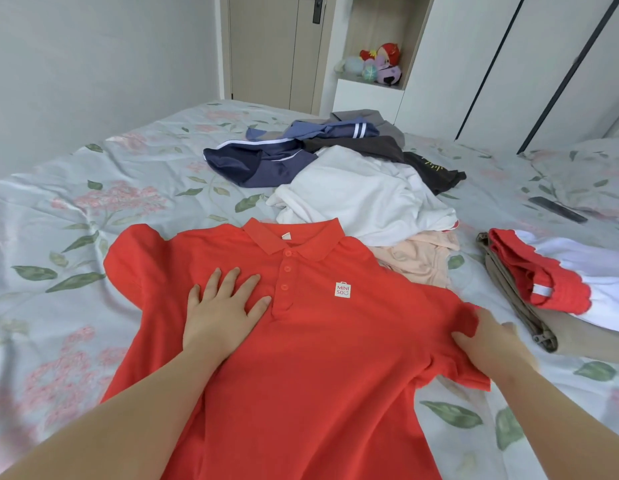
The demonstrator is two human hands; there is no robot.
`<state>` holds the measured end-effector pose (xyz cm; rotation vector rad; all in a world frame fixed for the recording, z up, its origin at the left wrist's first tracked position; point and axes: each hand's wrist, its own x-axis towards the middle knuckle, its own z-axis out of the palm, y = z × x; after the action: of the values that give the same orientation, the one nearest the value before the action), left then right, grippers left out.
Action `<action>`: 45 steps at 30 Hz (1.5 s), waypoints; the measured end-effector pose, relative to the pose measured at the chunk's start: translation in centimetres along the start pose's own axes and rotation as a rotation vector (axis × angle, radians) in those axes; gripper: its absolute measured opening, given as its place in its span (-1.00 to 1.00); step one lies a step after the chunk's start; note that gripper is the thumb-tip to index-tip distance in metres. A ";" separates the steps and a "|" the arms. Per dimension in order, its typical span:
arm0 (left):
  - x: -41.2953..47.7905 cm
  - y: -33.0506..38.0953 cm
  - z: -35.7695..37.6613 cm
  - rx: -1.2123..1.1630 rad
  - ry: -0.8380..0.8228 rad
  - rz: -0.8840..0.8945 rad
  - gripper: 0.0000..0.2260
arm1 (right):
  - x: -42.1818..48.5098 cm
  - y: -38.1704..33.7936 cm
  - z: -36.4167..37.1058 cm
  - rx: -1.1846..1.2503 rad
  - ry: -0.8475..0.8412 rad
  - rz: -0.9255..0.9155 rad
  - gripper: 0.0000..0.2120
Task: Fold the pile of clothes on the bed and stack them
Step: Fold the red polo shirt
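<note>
A red polo shirt (pixel 322 341) lies face up and spread out on the bed in front of me, collar away from me. My left hand (pixel 225 306) presses flat on its chest with fingers spread. My right hand (pixel 491 344) grips the shirt's right sleeve at its edge. Behind the shirt sits the unfolded pile: a white garment (pixel 363 195), a peach one (pixel 419 261), navy striped pieces (pixel 263 161) and a dark one (pixel 387 147). At the right lies a folded stack (pixel 543 282) with a red-and-white garment on khaki trousers.
The bed has a pale floral sheet (pixel 93 209). A dark phone-like object (pixel 557 209) lies near the pillow at the far right. Wall at left, door and a shelf with plush toys (pixel 377 64) behind, wardrobe at right.
</note>
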<state>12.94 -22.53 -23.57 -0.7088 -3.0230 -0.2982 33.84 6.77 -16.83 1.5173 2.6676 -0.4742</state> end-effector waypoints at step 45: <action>3.9 -13.1 -7.7 -0.895 -0.026 -0.698 -0.80 | -8.1 -20.4 12.5 -0.083 0.176 -0.410 -0.51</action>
<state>3.50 -33.80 -18.10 0.4218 -2.9238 -1.6890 19.38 -13.22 -22.23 1.0318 3.1017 -0.2444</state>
